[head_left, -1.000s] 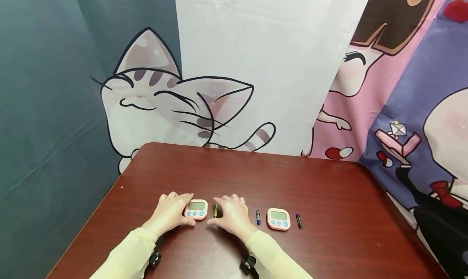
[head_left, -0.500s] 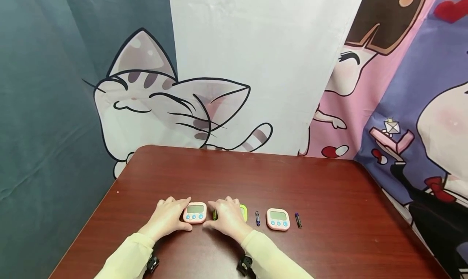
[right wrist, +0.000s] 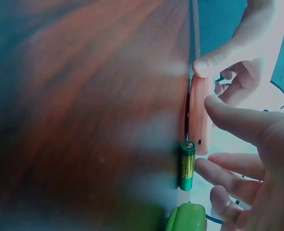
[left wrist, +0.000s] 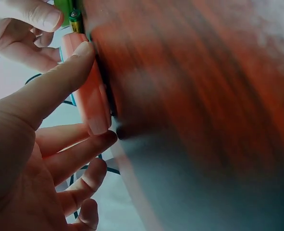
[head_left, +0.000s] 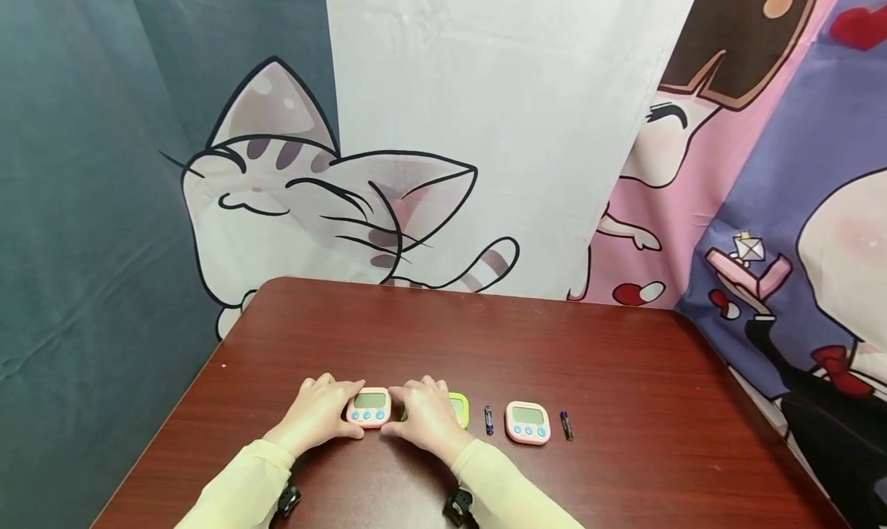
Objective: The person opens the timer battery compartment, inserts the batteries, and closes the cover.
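Note:
A pink digital timer (head_left: pixel 369 408) with a grey screen and blue buttons lies on the table between both hands. My left hand (head_left: pixel 317 410) grips its left side, thumb along the near edge and fingers at the far one, as the left wrist view shows on the timer (left wrist: pixel 91 98). At the timer's right side my right hand (head_left: pixel 427 417) holds it with thumb and index fingertip. Beside that end lies a green-and-gold battery (right wrist: pixel 187 166), mostly hidden by the right hand in the head view. A green timer (head_left: pixel 459 409) lies partly behind the right hand.
Further right on the brown table (head_left: pixel 624 375) lie a small dark-blue battery (head_left: pixel 489 420), a second pink timer (head_left: pixel 528 423) and another dark battery (head_left: pixel 567 426). A printed cartoon cloth (head_left: pixel 443 90) hangs behind the table's far edge.
My right hand has moved left over the green battery to the pink timer's right side, uncovering more of the green timer. The left hand stays at the timer's left side.

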`<state>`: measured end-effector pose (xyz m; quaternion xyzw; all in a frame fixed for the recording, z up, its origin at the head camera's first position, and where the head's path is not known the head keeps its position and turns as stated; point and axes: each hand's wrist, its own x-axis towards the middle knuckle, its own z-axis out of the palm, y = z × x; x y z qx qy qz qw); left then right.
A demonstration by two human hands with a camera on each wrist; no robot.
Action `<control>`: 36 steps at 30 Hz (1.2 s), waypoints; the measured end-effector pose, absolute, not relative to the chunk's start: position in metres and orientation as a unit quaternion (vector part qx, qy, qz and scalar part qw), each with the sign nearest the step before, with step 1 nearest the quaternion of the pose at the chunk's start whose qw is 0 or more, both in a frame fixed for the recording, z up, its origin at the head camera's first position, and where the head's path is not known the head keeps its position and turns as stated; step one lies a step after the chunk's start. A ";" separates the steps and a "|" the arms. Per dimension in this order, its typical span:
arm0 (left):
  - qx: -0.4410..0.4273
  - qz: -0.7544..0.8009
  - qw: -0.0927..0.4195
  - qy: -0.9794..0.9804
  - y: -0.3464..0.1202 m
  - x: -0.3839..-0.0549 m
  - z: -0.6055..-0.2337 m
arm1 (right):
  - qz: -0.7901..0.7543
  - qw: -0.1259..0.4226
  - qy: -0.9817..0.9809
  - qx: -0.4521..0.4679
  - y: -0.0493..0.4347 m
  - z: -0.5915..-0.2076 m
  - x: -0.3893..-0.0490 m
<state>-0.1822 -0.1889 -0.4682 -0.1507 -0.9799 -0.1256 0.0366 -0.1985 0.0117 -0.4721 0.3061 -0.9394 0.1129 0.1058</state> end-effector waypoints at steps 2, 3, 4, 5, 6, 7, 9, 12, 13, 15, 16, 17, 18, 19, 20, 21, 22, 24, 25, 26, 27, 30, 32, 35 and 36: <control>-0.151 -0.125 0.039 -0.980 -0.188 -0.183 -0.468 | 0.115 0.104 -0.939 0.308 0.011 -0.472 -0.199; -0.151 -0.125 0.040 -0.980 -0.188 -0.183 -0.468 | 0.116 0.106 -0.938 0.308 0.010 -0.473 -0.199; -0.151 -0.126 0.040 -0.980 -0.188 -0.183 -0.468 | 0.118 0.110 -0.938 0.308 0.010 -0.472 -0.200; -0.149 -0.127 0.039 -0.980 -0.188 -0.183 -0.468 | 0.119 0.113 -0.937 0.309 0.009 -0.472 -0.200; -0.149 -0.128 0.039 -0.980 -0.188 -0.183 -0.467 | 0.120 0.118 -0.936 0.310 0.008 -0.472 -0.200; -0.147 -0.127 0.036 -0.980 -0.187 -0.183 -0.467 | 0.120 0.122 -0.935 0.310 0.008 -0.472 -0.200; -0.148 -0.126 0.032 -0.980 -0.187 -0.182 -0.467 | 0.122 0.122 -0.935 0.310 0.007 -0.472 -0.199; -0.152 -0.119 0.030 -0.981 -0.187 -0.181 -0.467 | 0.127 0.115 -0.936 0.307 0.006 -0.472 -0.198; -0.153 -0.118 0.030 -0.981 -0.187 -0.181 -0.467 | 0.128 0.112 -0.937 0.307 0.005 -0.471 -0.198; -0.154 -0.115 0.034 -0.981 -0.187 -0.181 -0.467 | 0.125 0.110 -0.937 0.307 0.004 -0.471 -0.197; -0.154 -0.111 0.041 -0.981 -0.187 -0.182 -0.467 | 0.121 0.110 -0.937 0.308 0.004 -0.471 -0.197; -0.153 -0.108 0.051 -0.981 -0.187 -0.182 -0.467 | 0.118 0.110 -0.937 0.310 0.004 -0.471 -0.197; -0.153 -0.103 0.062 -0.981 -0.187 -0.182 -0.467 | 0.116 0.109 -0.937 0.311 0.003 -0.470 -0.197; -0.153 -0.099 0.075 -0.980 -0.188 -0.183 -0.467 | 0.115 0.107 -0.937 0.312 0.003 -0.470 -0.197; -0.154 -0.094 0.088 -0.980 -0.188 -0.183 -0.467 | 0.116 0.106 -0.937 0.312 0.004 -0.470 -0.197; -0.156 -0.091 0.102 -0.978 -0.188 -0.184 -0.468 | 0.118 0.106 -0.937 0.312 0.004 -0.469 -0.197; -0.158 -0.087 0.114 -0.977 -0.189 -0.184 -0.468 | 0.120 0.106 -0.936 0.312 0.004 -0.469 -0.198; -0.166 -0.082 0.133 -0.974 -0.189 -0.184 -0.468 | 0.128 0.106 -0.936 0.311 0.005 -0.468 -0.198; -0.169 -0.082 0.139 -0.972 -0.189 -0.184 -0.468 | 0.131 0.106 -0.936 0.310 0.005 -0.467 -0.198; -0.173 -0.081 0.144 -0.971 -0.189 -0.184 -0.468 | 0.134 0.107 -0.935 0.310 0.006 -0.467 -0.198; -0.176 -0.080 0.148 -0.970 -0.189 -0.184 -0.468 | 0.137 0.107 -0.935 0.309 0.006 -0.466 -0.198; -0.182 -0.078 0.155 -0.968 -0.189 -0.184 -0.467 | 0.152 0.106 -0.934 0.305 0.009 -0.464 -0.198; -0.184 -0.076 0.162 -0.966 -0.188 -0.184 -0.465 | 0.164 0.107 -0.933 0.301 0.011 -0.462 -0.198; -0.188 -0.075 0.174 -0.964 -0.187 -0.183 -0.462 | 0.185 0.108 -0.930 0.299 0.015 -0.460 -0.197; -0.189 -0.075 0.178 -0.963 -0.186 -0.183 -0.460 | 0.189 0.110 -0.929 0.300 0.016 -0.460 -0.197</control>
